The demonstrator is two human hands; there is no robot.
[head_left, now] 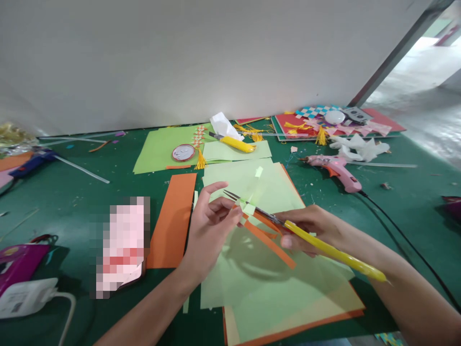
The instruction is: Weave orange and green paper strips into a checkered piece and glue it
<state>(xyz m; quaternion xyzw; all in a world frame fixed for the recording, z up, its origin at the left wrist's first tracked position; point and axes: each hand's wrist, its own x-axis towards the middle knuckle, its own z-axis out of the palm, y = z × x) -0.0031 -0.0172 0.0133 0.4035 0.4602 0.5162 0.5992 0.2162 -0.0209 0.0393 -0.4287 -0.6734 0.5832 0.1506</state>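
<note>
Green tabletop: broad, smooth-looking, lightly littered with scraps; bears everything listed below.

Pale green paper sheets: loosely stacked, edges out of line, orange sheets showing beneath; positioned under both hands.

Orange paper rectangle: one, long, lying flat just left of the stack.

Pink glue gun: one, on its side to the right of the stack, black cord trailing toward the near right.

Yellow-handled tweezers: one pair, slender, metal-pointed; held slantwise above the stack, points aimed toward the left hand. Presumably light and stiff, the coated handle perhaps a little slick; best gripped along the yellow length, near the metal.

Paper strips: orange and pale green, interlaced at the left end, orange tails hanging loose toward the near right; held above the stack, between the hands. Likely very light, flexible, easily creased or torn; best pinched at the crossing, where the layers overlap.

Fingers, left hand: thumb and forefingers together, clamped on the interlaced end of the strips.

Fingers, right hand: curled around the tweezers, thumb beside the handle; exact pinch hidden. Metal points stand slightly apart, reaching past the pale green fold; whether they grip it cannot be told.
</note>
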